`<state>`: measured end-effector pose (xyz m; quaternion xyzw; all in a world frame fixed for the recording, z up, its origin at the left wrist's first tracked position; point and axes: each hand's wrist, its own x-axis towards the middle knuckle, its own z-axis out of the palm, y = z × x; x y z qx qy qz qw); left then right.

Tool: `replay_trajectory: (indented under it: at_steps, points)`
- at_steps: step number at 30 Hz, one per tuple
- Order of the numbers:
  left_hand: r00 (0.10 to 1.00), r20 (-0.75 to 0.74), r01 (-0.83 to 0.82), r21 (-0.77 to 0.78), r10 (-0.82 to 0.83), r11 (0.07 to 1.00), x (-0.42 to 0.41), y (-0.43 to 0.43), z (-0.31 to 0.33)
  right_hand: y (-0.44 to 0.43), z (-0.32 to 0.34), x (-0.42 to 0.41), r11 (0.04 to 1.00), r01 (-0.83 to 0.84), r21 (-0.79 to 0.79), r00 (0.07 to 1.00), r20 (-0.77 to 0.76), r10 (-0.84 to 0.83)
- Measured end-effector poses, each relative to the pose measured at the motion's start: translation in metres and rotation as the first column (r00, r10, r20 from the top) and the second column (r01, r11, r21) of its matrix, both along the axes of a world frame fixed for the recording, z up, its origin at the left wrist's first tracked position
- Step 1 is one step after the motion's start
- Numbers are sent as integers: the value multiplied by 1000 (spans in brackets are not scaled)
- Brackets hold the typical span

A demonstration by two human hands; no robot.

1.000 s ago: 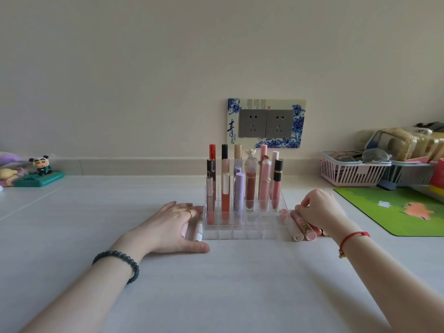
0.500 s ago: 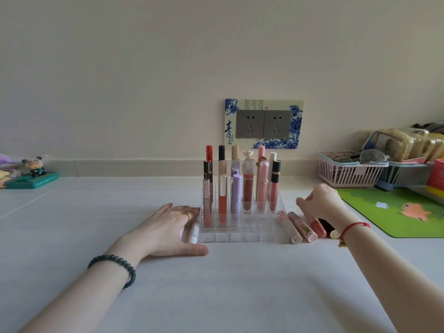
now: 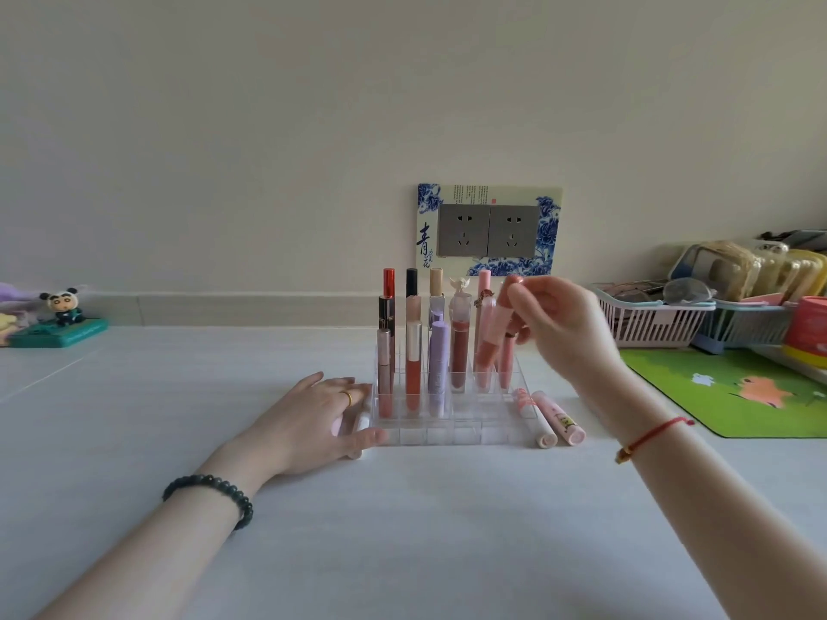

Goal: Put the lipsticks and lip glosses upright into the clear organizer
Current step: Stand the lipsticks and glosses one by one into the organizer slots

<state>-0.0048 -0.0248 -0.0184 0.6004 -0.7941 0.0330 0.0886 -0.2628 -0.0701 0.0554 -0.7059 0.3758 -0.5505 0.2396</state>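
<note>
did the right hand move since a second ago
Yes. The right hand has lifted off the table beside the clear organizer, up and left over its right rear slots, holding a pink lip gloss.

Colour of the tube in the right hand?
Pink tube, slightly blurred; the head view shows it.

Double grey wall socket (image 3: 488,230) in blue-and-white floral surround, 1 o'clock on cream wall (image 3: 268,127). Panda figurine (image 3: 62,304) on teal base (image 3: 58,338), 9 o'clock. Pink basket (image 3: 649,324) beside blue basket (image 3: 743,328), 3 o'clock. Green mat (image 3: 716,396) just before them, 4 o'clock
</note>
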Motion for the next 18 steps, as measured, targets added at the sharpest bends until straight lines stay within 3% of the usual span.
replay_trajectory:
  at_steps: [18]
  points:
    - [999, -46, 15, -9, -16, 1000, -5, 9, 5, -11, -42, 31, 993, 116, 17, 982, -150, -112]
